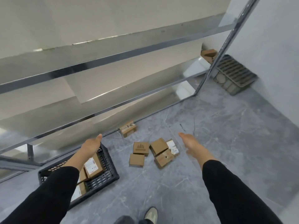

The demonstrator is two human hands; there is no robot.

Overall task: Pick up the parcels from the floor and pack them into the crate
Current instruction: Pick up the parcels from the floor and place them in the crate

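Observation:
A black slatted crate point(106, 173) stands on the grey floor at lower left, with brown cardboard parcels point(93, 167) inside it. Several small brown parcels lie on the floor in a cluster point(159, 151) to the right of the crate. One more parcel point(128, 128) rests against the base of the metal rack. My left hand point(92, 145) hovers above the crate's far edge, fingers extended, holding nothing. My right hand point(191, 143) reaches out beside the cluster on its right, also extended and holding nothing. Black sleeves cover both arms.
A metal shelf rack point(113, 55) with pale shelves fills the left and the top of the view. A grey crate point(234, 75) leans against the wall at the far right, and a brown box point(208, 54) sits behind the rack post. My shoe point(150, 215) shows at the bottom.

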